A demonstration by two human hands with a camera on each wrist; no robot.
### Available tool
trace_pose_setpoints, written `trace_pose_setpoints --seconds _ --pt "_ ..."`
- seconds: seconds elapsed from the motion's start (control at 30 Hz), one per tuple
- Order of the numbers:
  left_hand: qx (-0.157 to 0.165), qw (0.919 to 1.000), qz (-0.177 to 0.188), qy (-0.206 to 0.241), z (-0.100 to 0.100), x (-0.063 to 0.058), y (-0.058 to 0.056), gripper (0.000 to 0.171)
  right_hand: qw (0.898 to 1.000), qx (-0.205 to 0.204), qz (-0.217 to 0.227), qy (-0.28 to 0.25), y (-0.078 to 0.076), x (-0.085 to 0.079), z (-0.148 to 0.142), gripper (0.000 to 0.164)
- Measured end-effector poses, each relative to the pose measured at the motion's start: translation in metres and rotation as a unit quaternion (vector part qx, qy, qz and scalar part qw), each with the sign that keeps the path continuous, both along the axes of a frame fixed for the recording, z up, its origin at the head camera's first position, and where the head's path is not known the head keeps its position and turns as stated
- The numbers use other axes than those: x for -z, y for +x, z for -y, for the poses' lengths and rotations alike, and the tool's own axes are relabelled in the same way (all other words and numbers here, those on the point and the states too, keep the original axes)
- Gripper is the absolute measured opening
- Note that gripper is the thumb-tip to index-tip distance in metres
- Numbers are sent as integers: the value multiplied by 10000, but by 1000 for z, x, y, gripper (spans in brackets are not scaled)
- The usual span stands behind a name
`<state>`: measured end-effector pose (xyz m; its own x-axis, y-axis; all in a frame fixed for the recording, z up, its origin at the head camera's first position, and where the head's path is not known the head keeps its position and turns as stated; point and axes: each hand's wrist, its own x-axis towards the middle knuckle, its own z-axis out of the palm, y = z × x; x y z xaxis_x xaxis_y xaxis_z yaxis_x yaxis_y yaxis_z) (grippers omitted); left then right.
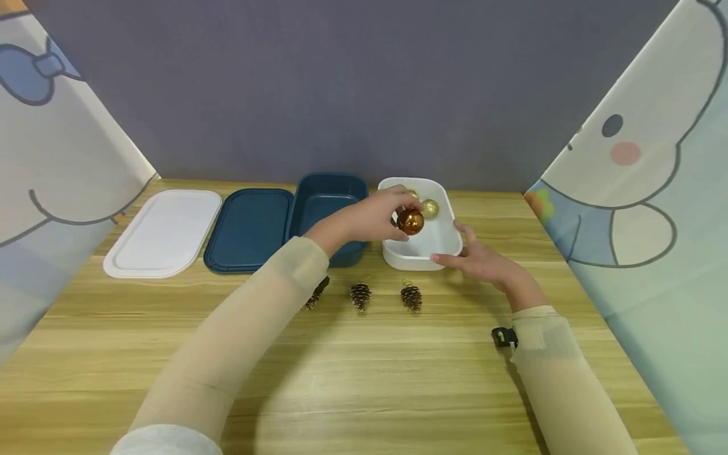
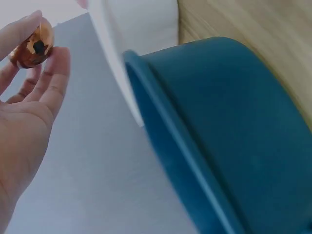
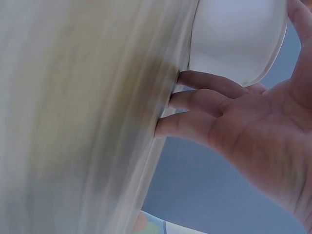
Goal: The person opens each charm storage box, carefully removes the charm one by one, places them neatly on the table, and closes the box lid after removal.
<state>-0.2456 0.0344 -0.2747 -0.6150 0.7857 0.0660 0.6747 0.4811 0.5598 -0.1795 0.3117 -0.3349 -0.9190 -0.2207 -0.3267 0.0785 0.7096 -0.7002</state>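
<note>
The left hand (image 1: 372, 218) pinches a glossy copper bauble (image 1: 411, 222) between thumb and fingers, over the white storage box (image 1: 435, 243) near the far edge of the tabletop (image 1: 398, 373). The right hand (image 1: 480, 260), fingers spread, touches the box's near right corner. The bauble looks light, stiff, slippery and perhaps fragile; a gentle grip around its widest part should suit it.
</note>
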Motion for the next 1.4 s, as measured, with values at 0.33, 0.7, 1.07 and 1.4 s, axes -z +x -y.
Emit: trace_pose_setpoints --seconds 0.33,0.7,1.07,1.4 --pt "172 9950 -613 774 65 1 86 51 9999 -6 -55 116 2 0 -5 118" --pt "-456 9973 -531 213 137 32 137 54 9997 -70 -201 119 2 3 -4 117" --pt "-643 9948 -783 -77 177 56 172 52 9997 -58 -244 55 -1 1 0 116" --pt "-566 9971 -430 -283 177 68 177 50 9997 -44 -250 29 0 0 0 116"
